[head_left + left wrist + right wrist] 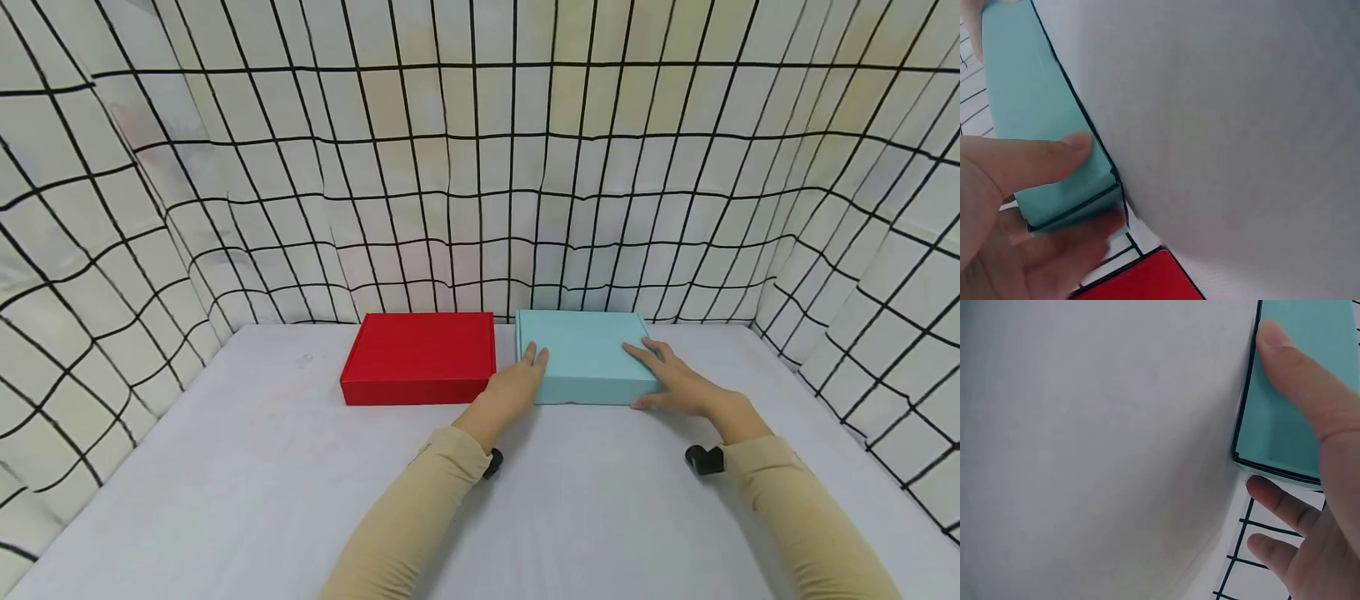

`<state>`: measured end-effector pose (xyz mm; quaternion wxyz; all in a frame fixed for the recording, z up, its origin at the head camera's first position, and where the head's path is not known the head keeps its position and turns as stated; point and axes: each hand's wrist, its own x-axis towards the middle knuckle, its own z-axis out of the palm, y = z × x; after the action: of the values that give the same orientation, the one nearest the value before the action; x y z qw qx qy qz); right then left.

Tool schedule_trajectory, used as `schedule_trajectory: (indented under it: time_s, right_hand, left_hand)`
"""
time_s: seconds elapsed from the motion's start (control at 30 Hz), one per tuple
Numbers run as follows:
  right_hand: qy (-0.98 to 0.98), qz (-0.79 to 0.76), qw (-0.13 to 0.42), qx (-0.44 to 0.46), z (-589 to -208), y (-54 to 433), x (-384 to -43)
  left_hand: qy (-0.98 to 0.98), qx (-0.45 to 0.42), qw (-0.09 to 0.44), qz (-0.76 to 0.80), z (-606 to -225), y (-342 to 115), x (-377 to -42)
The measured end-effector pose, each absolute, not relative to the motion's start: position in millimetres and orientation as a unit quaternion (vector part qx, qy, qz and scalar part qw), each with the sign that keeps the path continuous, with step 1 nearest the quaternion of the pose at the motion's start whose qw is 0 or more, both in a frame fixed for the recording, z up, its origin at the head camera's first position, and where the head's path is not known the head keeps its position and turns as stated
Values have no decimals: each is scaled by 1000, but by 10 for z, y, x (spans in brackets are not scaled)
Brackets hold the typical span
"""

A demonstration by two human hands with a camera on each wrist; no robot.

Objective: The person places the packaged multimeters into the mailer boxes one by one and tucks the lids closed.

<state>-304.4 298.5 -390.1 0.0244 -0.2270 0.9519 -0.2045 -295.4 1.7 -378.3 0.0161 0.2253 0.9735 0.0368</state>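
Observation:
A flat light-blue box (585, 346) sits on the white table, between my two hands. My left hand (510, 393) is at its left end, fingers reaching along that side. In the left wrist view the thumb (1054, 159) lies against the light-blue box's front face, and the blurred fingers extend past its end. At the right end is my right hand (678, 385), fingers spread. The right wrist view has its thumb (1291, 362) on the front face and two fairly straight fingers (1279, 503) beside the short side.
A flat red box (420, 348) lies left of the light-blue one, a narrow gap between them. White walls with a black grid (480, 167) enclose the back and sides of the table (247, 467). Both sleeves (420, 508) are beige, with dark wrist devices (705, 459) below.

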Motion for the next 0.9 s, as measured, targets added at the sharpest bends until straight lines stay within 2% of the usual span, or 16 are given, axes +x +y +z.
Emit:
schedule_trajectory:
  time_s: [0.2,0.43,0.9]
  right_hand:
    - [952,-203,27,-226,-3894,2982,-3069]
    - [953,-202,55,-219,-3889,2977,-3043]
    - [968,-140,31,-204,-3867,2923,-3072]
  left_hand:
    - [973,219,-23,-62,-3792,40,-2970]
    - [967,255,30,-7,-3791,-9,-3066]
    - [961,264,67,50,-3780,-54,-3117]
